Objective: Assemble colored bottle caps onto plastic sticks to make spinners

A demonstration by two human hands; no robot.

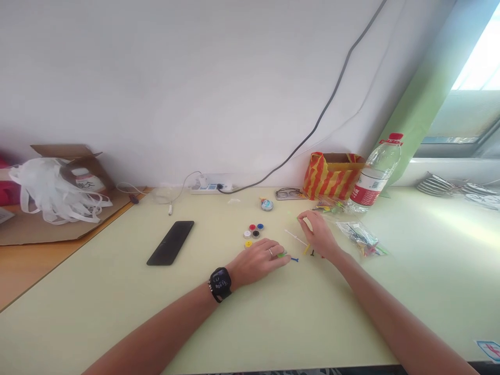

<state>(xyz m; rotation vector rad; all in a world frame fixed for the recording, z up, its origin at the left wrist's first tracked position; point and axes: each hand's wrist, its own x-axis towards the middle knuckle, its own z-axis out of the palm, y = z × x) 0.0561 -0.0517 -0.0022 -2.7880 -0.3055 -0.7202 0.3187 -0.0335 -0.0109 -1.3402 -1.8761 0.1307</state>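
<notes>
My left hand (pixel 261 262), with a watch on its wrist, rests on the table with its fingers closed on a small green piece (pixel 282 254). A small blue piece (pixel 295 260) lies just past its fingertips. Above the table to the right, my right hand (pixel 318 232) is pinched; what it holds, if anything, is too small to name. Under and beside it lie a white stick (pixel 296 237), a yellow piece (pixel 307 249) and a black piece (pixel 312 253). Small round pieces, red (pixel 252 227), blue (pixel 260 226), white (pixel 247 235), black (pixel 255 234) and yellow (pixel 248 244), sit behind my left hand.
A black phone (pixel 171 243) lies at the left. Behind are a power strip (pixel 211 185), a round container (pixel 267 205), glasses (pixel 289 192), a striped bag (pixel 332 177) and a large bottle (pixel 375 174). A plastic packet (pixel 362 238) lies right of my right hand.
</notes>
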